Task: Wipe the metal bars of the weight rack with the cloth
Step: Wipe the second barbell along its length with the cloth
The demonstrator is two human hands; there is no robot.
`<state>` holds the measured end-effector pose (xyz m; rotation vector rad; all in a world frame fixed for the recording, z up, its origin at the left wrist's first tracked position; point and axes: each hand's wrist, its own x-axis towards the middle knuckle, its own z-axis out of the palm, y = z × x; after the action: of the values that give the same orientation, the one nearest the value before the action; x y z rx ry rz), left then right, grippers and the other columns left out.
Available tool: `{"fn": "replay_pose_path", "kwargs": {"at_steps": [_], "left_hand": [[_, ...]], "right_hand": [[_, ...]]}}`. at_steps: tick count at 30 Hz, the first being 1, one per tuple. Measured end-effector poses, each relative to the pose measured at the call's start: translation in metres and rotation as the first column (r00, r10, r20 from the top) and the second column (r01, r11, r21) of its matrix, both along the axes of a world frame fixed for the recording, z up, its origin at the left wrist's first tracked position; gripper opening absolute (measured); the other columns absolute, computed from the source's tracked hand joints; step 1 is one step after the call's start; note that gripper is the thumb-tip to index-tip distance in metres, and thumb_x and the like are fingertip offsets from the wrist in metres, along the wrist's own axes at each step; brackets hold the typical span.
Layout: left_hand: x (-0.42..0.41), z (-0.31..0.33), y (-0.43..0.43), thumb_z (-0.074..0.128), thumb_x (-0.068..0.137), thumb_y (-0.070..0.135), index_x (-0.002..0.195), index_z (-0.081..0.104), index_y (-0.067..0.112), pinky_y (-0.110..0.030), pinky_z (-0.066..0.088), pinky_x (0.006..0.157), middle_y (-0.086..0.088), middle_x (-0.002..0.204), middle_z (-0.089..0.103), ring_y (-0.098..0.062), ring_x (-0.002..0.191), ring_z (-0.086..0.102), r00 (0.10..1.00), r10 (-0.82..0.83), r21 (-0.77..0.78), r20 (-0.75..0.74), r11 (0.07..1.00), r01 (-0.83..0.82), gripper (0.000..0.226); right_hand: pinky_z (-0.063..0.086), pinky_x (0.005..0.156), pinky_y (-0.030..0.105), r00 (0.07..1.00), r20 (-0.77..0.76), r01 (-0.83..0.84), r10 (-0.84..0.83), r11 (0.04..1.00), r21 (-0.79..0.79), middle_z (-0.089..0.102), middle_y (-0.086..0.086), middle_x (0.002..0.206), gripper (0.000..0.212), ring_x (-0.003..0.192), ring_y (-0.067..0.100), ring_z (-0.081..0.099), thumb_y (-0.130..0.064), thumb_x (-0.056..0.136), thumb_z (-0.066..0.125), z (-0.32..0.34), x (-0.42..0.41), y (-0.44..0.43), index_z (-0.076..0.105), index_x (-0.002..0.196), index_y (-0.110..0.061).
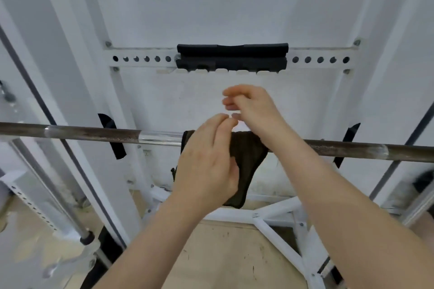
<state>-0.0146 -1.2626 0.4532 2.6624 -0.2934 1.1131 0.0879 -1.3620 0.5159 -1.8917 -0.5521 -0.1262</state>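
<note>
Forearms reach up from the bottom edge toward the barbell, which runs across the white weight rack. At left the bar is bare and dull, with a shiny band just before the dark cloth draped over its middle. Left hand hovers in front of the cloth, fingers loosely curled and grasping nothing. Right hand sits just above the bar and cloth, fingertips pinched near the left hand's, also empty as far as shows. Wiping looks paused, the cloth parked on the bar. Next move calls for gathering the cloth around the bar and sliding it along.
</note>
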Motion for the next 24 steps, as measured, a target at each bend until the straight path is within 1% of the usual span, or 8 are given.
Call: {"fn": "replay_pose_path", "kwargs": {"at_steps": [2,4,6,10,13,15,18,24], "left_hand": [[0.021,-0.011,0.001,0.071,0.072,0.039,0.131,0.049,0.011,-0.042,0.037,0.105,-0.006,0.125,0.056,-0.026,0.116,0.052,0.988,0.108,0.259,-0.110,0.963,-0.076,0.068],[0.040,-0.010,0.002,0.072,0.073,0.043,0.107,0.057,0.014,-0.038,0.046,0.078,-0.004,0.093,0.060,-0.027,0.086,0.059,0.982,0.172,0.391,-0.080,0.911,-0.128,0.047],[0.055,0.009,0.006,0.061,0.083,0.043,0.090,0.051,0.018,-0.031,0.034,0.055,0.001,0.074,0.054,-0.024,0.066,0.054,0.960,0.235,0.457,-0.155,0.878,-0.141,0.028],[0.072,0.042,0.021,0.058,0.078,0.047,0.079,0.060,0.024,-0.026,0.039,0.055,0.003,0.070,0.061,-0.018,0.064,0.058,0.762,0.154,0.292,-0.629,0.955,0.048,0.023],[0.071,0.054,0.046,0.064,0.075,0.049,0.077,0.063,0.026,-0.030,0.049,0.063,0.003,0.074,0.065,-0.015,0.069,0.062,0.607,0.110,0.187,-0.787,0.980,0.065,0.023],[0.069,0.052,0.045,0.061,0.077,0.049,0.082,0.063,0.025,-0.029,0.047,0.060,0.004,0.073,0.063,-0.016,0.067,0.060,0.657,0.195,0.290,-0.729,0.956,0.039,0.024],[0.070,0.022,-0.009,0.053,0.086,0.039,0.085,0.048,0.017,-0.026,0.022,0.047,0.006,0.062,0.043,-0.017,0.056,0.044,0.924,0.209,0.490,-0.320,0.871,-0.027,0.023],[0.079,0.012,-0.046,0.049,0.091,0.043,0.076,0.046,0.022,-0.026,0.017,0.046,0.006,0.055,0.036,-0.014,0.045,0.031,0.957,0.148,0.389,-0.249,0.920,-0.041,0.027]], "right_hand": [[0.053,0.087,0.038,0.975,0.104,0.211,-0.199,0.969,-0.130,0.070,-0.002,0.093,0.029,0.089,0.016,0.066,-0.013,0.091,0.042,-0.004,0.006,-0.037,0.067,0.103,-0.022],[0.052,0.078,0.037,0.956,0.163,0.289,-0.245,0.884,-0.366,0.068,-0.004,0.084,0.025,0.082,0.019,0.064,-0.022,0.093,0.042,-0.015,0.001,-0.059,0.067,0.094,-0.024],[0.046,0.066,0.034,0.925,0.268,0.376,-0.271,0.761,-0.529,0.062,-0.004,0.072,0.032,0.073,0.023,0.060,-0.033,0.096,0.038,-0.027,-0.002,-0.061,0.063,0.078,-0.021],[0.037,0.055,0.031,0.861,0.411,0.501,-0.299,0.636,-0.587,0.055,0.003,0.059,0.050,0.057,0.025,0.052,-0.038,0.097,0.031,-0.036,-0.001,-0.058,0.051,0.060,-0.011],[0.034,0.053,0.031,0.867,0.403,0.494,-0.294,0.613,-0.617,0.053,0.004,0.057,0.048,0.054,0.025,0.049,-0.034,0.096,0.031,-0.036,0.001,-0.056,0.047,0.058,-0.011],[0.031,0.053,0.032,0.849,0.435,0.523,-0.301,0.597,-0.608,0.051,0.003,0.059,0.046,0.053,0.024,0.046,-0.032,0.097,0.031,-0.038,0.000,-0.052,0.042,0.058,-0.012],[0.033,0.060,0.034,0.838,0.441,0.540,-0.322,0.608,-0.583,0.047,-0.002,0.063,0.043,0.063,0.026,0.050,-0.031,0.101,0.027,-0.038,0.000,-0.051,0.039,0.061,-0.018],[0.042,0.067,0.037,0.861,0.352,0.504,-0.368,0.715,-0.485,0.061,0.000,0.075,0.045,0.075,0.027,0.056,-0.038,0.101,0.024,-0.034,0.005,-0.059,0.052,0.072,-0.017]]}}
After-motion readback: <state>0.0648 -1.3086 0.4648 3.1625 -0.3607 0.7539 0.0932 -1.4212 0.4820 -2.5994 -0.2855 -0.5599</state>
